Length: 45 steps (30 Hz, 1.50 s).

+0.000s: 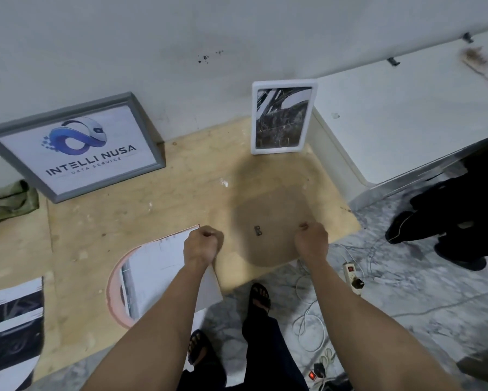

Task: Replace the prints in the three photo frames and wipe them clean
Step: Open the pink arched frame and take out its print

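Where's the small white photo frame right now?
In the head view, the white frame stands upright against the wall at the back of the wooden board, right of centre, beside the white cabinet and well right of the grey frame.

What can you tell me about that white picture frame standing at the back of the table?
The white frame is a portrait-format rectangle with rounded corners and a broad, smooth border that looks like plastic. It holds a dark black-and-white print whose subject is hard to make out. It stands upright on the light wooden tabletop, leaning back against the pale wall. Neither hand touches it.
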Tool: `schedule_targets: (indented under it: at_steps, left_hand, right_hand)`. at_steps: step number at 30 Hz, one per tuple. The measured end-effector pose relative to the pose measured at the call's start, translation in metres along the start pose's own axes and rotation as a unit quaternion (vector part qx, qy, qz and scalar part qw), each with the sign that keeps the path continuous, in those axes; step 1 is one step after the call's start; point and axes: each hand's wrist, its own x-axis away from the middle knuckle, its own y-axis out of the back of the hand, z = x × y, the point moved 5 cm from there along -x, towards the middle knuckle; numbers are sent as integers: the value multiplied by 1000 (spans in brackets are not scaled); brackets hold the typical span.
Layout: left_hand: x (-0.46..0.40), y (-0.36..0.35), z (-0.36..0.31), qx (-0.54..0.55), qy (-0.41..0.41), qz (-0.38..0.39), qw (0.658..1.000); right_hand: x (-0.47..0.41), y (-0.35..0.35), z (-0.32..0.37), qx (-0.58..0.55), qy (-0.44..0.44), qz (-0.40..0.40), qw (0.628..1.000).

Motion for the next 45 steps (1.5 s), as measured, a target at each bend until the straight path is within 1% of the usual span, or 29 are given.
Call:
schedule_targets:
  at_steps: [3, 5, 7, 10, 12, 14, 17, 21, 24, 29, 32, 34, 36, 41, 43, 45]
  left_hand:
    - [10, 40, 23, -40, 0, -49, 998]
    - [17, 69, 42, -89, 8, -97, 991]
    - [26, 99, 66, -111, 24, -140, 984]
    - [38, 135, 104, -130, 56, -184, 973]
    - [41, 145, 123, -148, 72, -190, 968]
    - [43, 149, 139, -156, 87, -174, 968]
    - [44, 148, 150, -142, 91, -146, 975]
    - [43, 146, 152, -95, 95, -133, 982]
    - [46, 145, 150, -70, 98, -159, 980]
    - [45, 143, 158, -54, 132, -184, 972]
    - [43, 148, 165, 21, 143, -212, 967]
    - [46, 151, 167, 39, 145, -229, 962]
    - [49, 153, 167, 43, 137, -239, 960]
    - [53, 156, 173, 78, 91, -268, 956]
    - [57, 156, 178, 108, 85, -283, 949]
    - [61, 154, 182, 161, 81, -287, 941]
  right_hand:
    - [43, -36, 28, 13, 82, 68, 994]
    - [71, -64, 42, 26, 132, 131, 982]
    - [101, -90, 51, 24, 172, 182, 968]
    - [142, -118, 55, 44, 203, 211, 955]
    - [157, -131, 54, 94, 217, 211, 948]
    - [165, -141, 50, 144, 231, 202, 941]
    - [173, -151, 47, 172, 244, 194, 934]
    - [173, -160, 43, 199, 251, 188, 929]
    - [173, -162, 44, 192, 255, 174, 932]
    - [168, -161, 48, 188, 258, 183, 930]
    - [163, -159, 53, 187, 268, 180, 928]
    - [160, -160, 56, 196, 279, 177, 923]
    - [157, -159, 62, 205, 301, 170, 916]
    - [145, -148, 77, 173, 313, 204, 911]
    - [142, -146, 81, 159, 310, 220, 911]
    - [137, -147, 83, 148, 299, 233, 913]
